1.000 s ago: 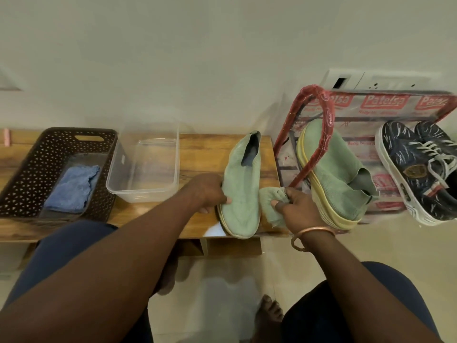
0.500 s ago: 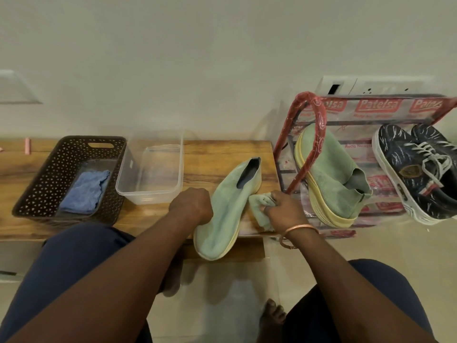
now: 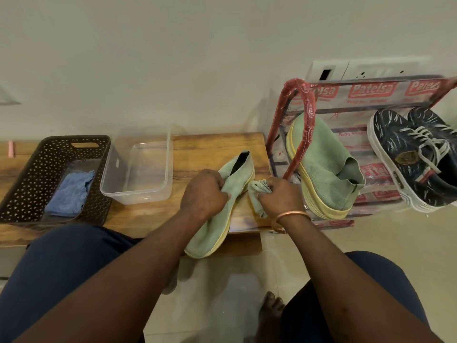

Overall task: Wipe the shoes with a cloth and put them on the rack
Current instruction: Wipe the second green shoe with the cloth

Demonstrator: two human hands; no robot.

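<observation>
The left hand [image 3: 204, 194] curls its fingers round the soft upper of the green shoe [image 3: 217, 226] at about mid-length. The right hand [image 3: 279, 196] bunches a green cloth [image 3: 257, 191] in a closed fist, pressed against the shoe's yellow sole edge just right of that grip. The shoe lies slanted on the wooden bench [image 3: 217, 147]: its heel opening sits beyond the grip, over the wood, while its toe hangs past the bench's front edge, on the near side of the grip.

That overhang looks like the main risk. If the left hand loosens while the cloth pushes sideways, the shoe is likely to pivot and drop to the floor, picking up fresh dirt. The knit upper probably crumples under a hard squeeze, so the cloth may skid over folds and miss patches. A loose tail of cloth hangs below the right fist and could drag on the bench.

Right of the right hand, the matching shoe [image 3: 326, 169] leans tilted in the rack [image 3: 296, 95] beside dark sneakers [image 3: 415, 157]. The rack's plastic wrap may be slick, and a careless placing could knock that shoe out. Just left of the left hand stands a clear tub [image 3: 138, 169] — a wide elbow swing might shove it, though whether it holds water I cannot tell.
</observation>
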